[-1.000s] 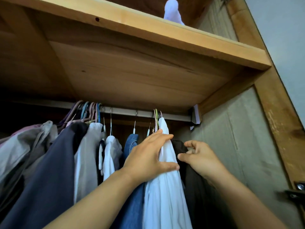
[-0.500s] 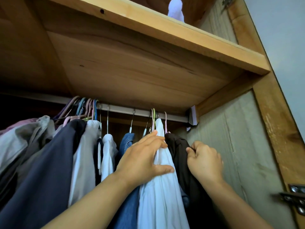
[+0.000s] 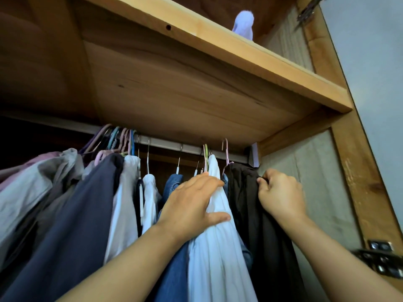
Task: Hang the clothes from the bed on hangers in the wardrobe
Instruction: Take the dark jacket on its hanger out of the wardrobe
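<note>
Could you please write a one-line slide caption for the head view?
Left hand presses the white shirt aside while right hand grips the dark garment hanging at the rail's end.

Lit softly from behind the camera and from the right, with the pale wall (image 3: 370, 62) brightest and faintly blue. Warm, even light across the underside of the wooden shelf (image 3: 196, 88), no hard glare. Deep shadow at upper left and behind the rail (image 3: 174, 147), where detail drops to near black. Dark garment (image 3: 250, 203) almost without texture; white shirt (image 3: 218, 236) tinted cool blue, folds readable. Both forearms evenly lit, casting only soft shadows on the cloth. Strong wide-angle bending at the edges: shelf front and door frame (image 3: 359, 171) slanting steeply. Slight softness on the lilac object (image 3: 244, 23) up top and in the lower corners.
</note>
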Available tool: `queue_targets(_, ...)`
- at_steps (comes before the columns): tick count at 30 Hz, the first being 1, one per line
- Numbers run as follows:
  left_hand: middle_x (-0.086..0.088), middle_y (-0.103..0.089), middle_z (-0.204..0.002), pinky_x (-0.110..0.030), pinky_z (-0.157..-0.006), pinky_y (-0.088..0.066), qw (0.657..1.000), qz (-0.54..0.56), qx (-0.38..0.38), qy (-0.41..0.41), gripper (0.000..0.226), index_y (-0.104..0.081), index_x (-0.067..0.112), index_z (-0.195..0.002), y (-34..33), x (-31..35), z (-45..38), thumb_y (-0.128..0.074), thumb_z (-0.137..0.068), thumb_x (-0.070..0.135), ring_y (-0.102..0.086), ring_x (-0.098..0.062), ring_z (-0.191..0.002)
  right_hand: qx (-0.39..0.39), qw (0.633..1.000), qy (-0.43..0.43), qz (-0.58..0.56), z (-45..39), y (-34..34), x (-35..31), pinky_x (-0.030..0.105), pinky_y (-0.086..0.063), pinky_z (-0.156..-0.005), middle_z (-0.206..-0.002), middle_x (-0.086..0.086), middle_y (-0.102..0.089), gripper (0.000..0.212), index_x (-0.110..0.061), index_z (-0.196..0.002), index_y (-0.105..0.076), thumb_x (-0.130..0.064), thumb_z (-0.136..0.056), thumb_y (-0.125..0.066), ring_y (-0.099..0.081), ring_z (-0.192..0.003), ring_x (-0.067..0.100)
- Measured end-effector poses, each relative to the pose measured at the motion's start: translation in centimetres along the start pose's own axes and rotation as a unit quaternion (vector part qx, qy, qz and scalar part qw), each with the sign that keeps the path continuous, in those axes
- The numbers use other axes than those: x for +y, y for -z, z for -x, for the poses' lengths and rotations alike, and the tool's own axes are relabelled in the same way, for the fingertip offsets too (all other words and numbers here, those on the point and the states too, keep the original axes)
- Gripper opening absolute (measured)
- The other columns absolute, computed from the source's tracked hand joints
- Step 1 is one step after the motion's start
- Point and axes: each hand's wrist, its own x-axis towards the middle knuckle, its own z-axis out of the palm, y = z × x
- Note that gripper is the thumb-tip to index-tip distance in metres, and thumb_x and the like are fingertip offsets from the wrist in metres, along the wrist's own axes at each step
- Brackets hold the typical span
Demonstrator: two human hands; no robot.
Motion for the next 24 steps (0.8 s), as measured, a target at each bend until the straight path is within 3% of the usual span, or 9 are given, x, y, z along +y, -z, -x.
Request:
queue_targets(4, 0.01, -0.052, -0.132, -0.015, -0.099, -0.018, 0.999, -0.024, 0.018, -0.017, 0.065, -0.053, 0.025, -0.127, 0.3, -0.3, 0.0, -0.065, -0.073, 0.059, -0.034, -0.007, -0.131, 0.012, 1.0, -0.006, 0.005, 0.9, 1.3, 0.0, 0.038, -0.044, -0.072, -0.094, 0.022, -0.065, 0.018, -0.01, -0.088, -0.058, -0.026, -0.092, -0.052, -0.057, -0.095, 0.042)
queue_targets(7, -0.003, -0.061, -0.123, -0.033, -0.102, -0.026, 0.994, -0.071, 0.056, -0.056, 0.058, -0.063, 0.017, -0.114, 0.0, 0.2, 0.1, -0.064, -0.066, 0.049, -0.041, -0.02, -0.125, 0.021, 1.0, -0.011, 0.011, 3.4, 2.9, 1.5, 0.038, -0.043, -0.068, -0.085, 0.022, -0.066, 0.018, -0.012, -0.084, -0.058, -0.028, -0.091, -0.053, -0.059, -0.09, 0.041)
queue_targets(9, -0.006, -0.061, -0.124, -0.038, -0.105, -0.026, 0.99, -0.069, 0.069, -0.101, 0.047, -0.065, 0.013, -0.112, -0.2, 1.6, 0.2, -0.062, -0.07, 0.036, -0.04, -0.023, -0.125, 0.027, 1.0, -0.002, 0.012, 5.6, 4.2, 2.4, 0.039, -0.043, -0.066, -0.076, 0.02, -0.065, 0.02, -0.011, -0.081, -0.057, -0.029, -0.09, -0.054, -0.06, -0.085, 0.041)
queue_targets(12, -0.004, -0.063, -0.122, -0.033, -0.106, -0.034, 0.989, -0.018, 0.036, -0.142, 0.04, -0.066, 0.013, -0.113, -0.5, 4.6, 0.9, -0.046, -0.082, 0.03, -0.051, -0.021, -0.121, 0.027, 1.0, 0.002, 0.012, 9.4, 7.1, 3.2, 0.04, -0.044, -0.066, -0.065, 0.015, -0.062, 0.021, -0.013, -0.079, -0.057, -0.031, -0.088, -0.055, -0.06, -0.077, 0.039)
queue_targets(14, -0.004, -0.057, -0.131, -0.03, -0.102, -0.04, 0.994, 0.048, 0.005, -0.094, 0.041, -0.058, 0.012, -0.126, -1.0, 6.6, 1.5, -0.045, -0.09, 0.027, -0.052, -0.02, -0.122, 0.03, 0.999, 0.006, 0.013, 11.7, 9.3, 3.4, 0.039, -0.044, -0.062, -0.058, 0.012, -0.059, 0.021, -0.014, -0.075, -0.058, -0.032, -0.087, -0.057, -0.059, -0.072, 0.038)
queue_targets(16, -0.002, -0.039, -0.146, -0.025, -0.104, -0.032, 0.993, 0.116, -0.022, -0.002, 0.045, -0.039, 0.012, -0.141, -1.5, 8.6, 1.9, -0.043, -0.097, 0.023, -0.041, -0.019, -0.131, 0.032, 0.999, 0.003, 0.018, 14.2, 11.7, 3.6, 0.038, -0.043, -0.055, -0.051, 0.01, -0.056, 0.025, -0.014, -0.073, -0.058, -0.034, -0.087, -0.054, -0.059, -0.064, 0.037)
queue_targets(21, -0.01, -0.023, -0.154, -0.025, -0.107, -0.022, 0.96, 0.222, -0.092, 0.141, 0.054, -0.016, 0.006, -0.148, -2.3, 12.4, 2.7, -0.034, -0.101, 0.024, -0.028, -0.023, -0.138, 0.009, 1.0, 0.006, 0.025, 20.4, 18.9, 3.5, 0.041, -0.047, -0.05, -0.049, 0.005, -0.057, 0.03, -0.018, -0.072, -0.057, -0.046, -0.08, -0.048, -0.06, -0.054, 0.033)
queue_targets(22, -0.01, -0.023, -0.154, -0.028, -0.109, -0.022, 0.953, 0.242, -0.109, 0.148, 0.054, -0.018, 0.007, -0.148, -2.5, 13.0, 3.0, -0.034, -0.101, 0.027, -0.027, -0.025, -0.139, 0.004, 1.0, 0.011, 0.026, 21.5, 20.5, 3.4, 0.04, -0.046, -0.049, -0.047, 0.004, -0.056, 0.034, -0.018, -0.071, -0.057, -0.05, -0.078, -0.046, -0.059, -0.051, 0.029)
queue_targets(24, -0.013, -0.042, -0.143, -0.037, -0.107, -0.032, 0.948, 0.27, -0.116, 0.123, 0.051, -0.04, 0.008, -0.138, -2.7, 14.0, 3.8, -0.034, -0.098, 0.038, -0.037, -0.029, -0.133, 0.004, 1.0, 0.02, 0.021, 23.3, 23.4, 3.3, 0.037, -0.042, -0.048, -0.047, 0.002, -0.053, 0.036, -0.02, -0.072, -0.054, -0.053, -0.077, -0.042, -0.054, -0.046, 0.021)
